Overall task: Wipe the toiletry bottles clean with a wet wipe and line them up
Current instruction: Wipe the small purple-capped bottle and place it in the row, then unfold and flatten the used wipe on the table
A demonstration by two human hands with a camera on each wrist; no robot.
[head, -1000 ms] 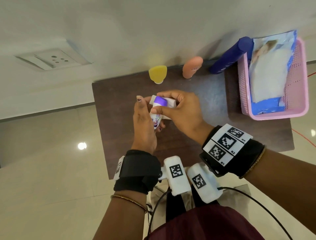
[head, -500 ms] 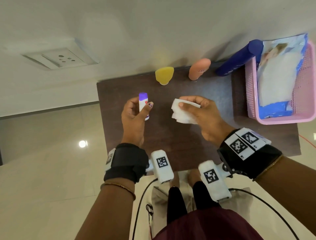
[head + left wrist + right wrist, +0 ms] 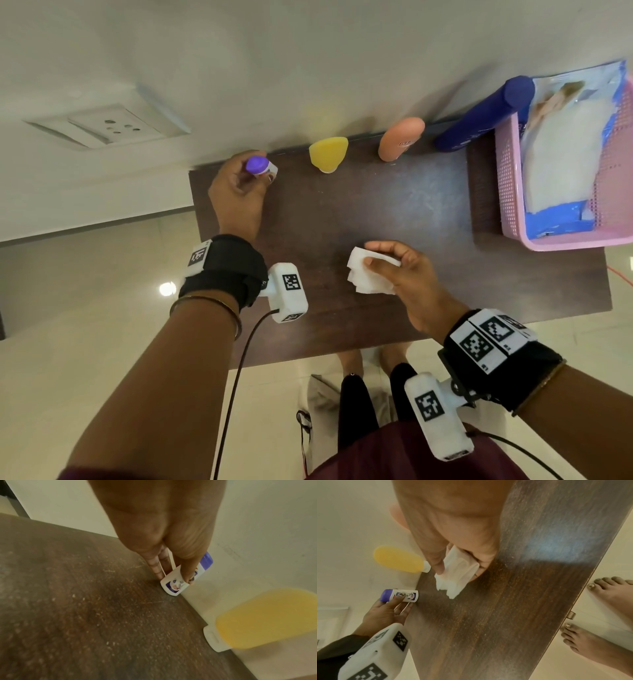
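Observation:
My left hand [image 3: 239, 185] grips a small white bottle with a purple cap [image 3: 260, 167] upright at the table's far left corner by the wall; its base touches the wood [image 3: 173, 586] [image 3: 400, 595]. To its right along the wall stand a yellow bottle [image 3: 328, 154] [image 3: 264, 618] [image 3: 399, 559] on its white cap, an orange bottle [image 3: 400, 138] and a tall dark blue bottle [image 3: 483, 114]. My right hand [image 3: 400, 270] pinches a folded white wet wipe [image 3: 368, 277] [image 3: 457, 572] over the table's middle.
A pink basket [image 3: 561, 241] holding a blue wipes packet [image 3: 568, 154] sits at the table's right end. The dark wooden table [image 3: 394, 212] stands against a pale wall with a socket plate [image 3: 109, 125]. Bare feet [image 3: 607, 595] stand at the near edge.
The left hand carried the purple-capped bottle from the table's middle to the far left corner by the wall. The right hand with the wipe drew back toward me.

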